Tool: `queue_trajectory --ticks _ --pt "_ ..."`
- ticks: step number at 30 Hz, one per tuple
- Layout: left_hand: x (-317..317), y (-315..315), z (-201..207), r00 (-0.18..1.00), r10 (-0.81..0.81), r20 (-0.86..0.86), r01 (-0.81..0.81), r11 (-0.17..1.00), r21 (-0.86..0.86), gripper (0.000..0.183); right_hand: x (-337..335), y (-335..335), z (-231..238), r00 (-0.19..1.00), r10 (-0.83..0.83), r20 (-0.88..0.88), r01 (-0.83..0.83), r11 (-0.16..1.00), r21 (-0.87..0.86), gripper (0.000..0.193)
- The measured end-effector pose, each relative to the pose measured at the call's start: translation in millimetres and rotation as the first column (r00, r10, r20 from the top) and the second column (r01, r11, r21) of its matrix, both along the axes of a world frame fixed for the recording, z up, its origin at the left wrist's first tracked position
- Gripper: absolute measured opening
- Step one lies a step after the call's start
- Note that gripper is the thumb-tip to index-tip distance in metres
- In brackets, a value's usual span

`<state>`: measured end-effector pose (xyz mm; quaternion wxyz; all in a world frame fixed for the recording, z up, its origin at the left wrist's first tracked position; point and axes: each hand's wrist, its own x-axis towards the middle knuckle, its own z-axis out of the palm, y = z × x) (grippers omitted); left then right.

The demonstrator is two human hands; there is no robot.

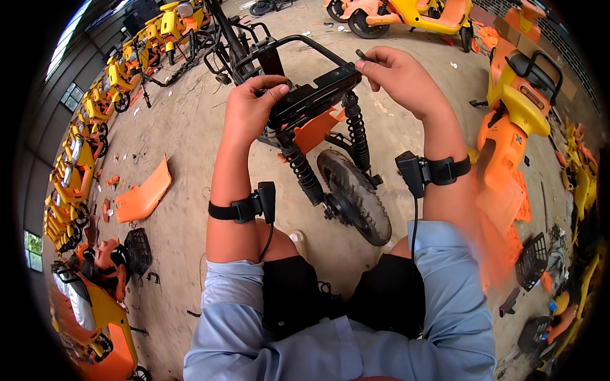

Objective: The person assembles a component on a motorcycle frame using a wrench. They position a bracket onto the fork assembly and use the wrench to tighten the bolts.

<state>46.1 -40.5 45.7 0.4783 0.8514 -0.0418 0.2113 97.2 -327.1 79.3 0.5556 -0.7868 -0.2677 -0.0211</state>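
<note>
In front of me stands a stripped scooter frame (pixel 305 100), its black rear rack bar and bracket between my hands. My left hand (pixel 254 108) is closed at the bracket's left end, thumb and fingers pinched together. Whatever it grips there is too small to make out. At the other end, just above the bracket's right corner, my right hand (pixel 400 79) pinches a small dark rod-like piece (pixel 361 54). Below hang two black coil shock absorbers (pixel 357 130) and a dirty rear wheel (pixel 356 197). An orange panel piece (pixel 318 130) shows under the bracket.
Rows of yellow and orange scooters (pixel 117 82) line the left wall. More scooters stand behind and at right, one yellow-orange scooter (pixel 518 108) close by. A loose orange panel (pixel 145 193) lies on the floor at left. Black baskets (pixel 532 260) and broken parts lie at right.
</note>
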Motion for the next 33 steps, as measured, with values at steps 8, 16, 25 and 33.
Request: queue_trajectory --ticks 8,16,25,33 --pt "6 15 -8 0.984 -0.156 -0.081 0.149 0.985 -0.086 0.027 11 7 -3 0.999 -0.043 0.004 0.043 0.999 0.026 0.028" --pt "13 17 -5 0.969 -0.221 -0.109 0.209 0.971 -0.114 0.023 26 22 -17 0.999 0.045 -0.01 -0.045 0.999 0.004 0.024" --pt "7 10 4 0.979 -0.154 -0.132 0.172 0.975 0.14 0.023 23 17 -16 1.0 0.023 -0.003 -0.023 1.0 -0.01 0.026" --pt "8 14 0 0.974 -0.225 0.012 0.215 0.944 0.248 0.024 19 17 -17 1.0 0.02 0.002 -0.02 1.0 -0.016 0.027"
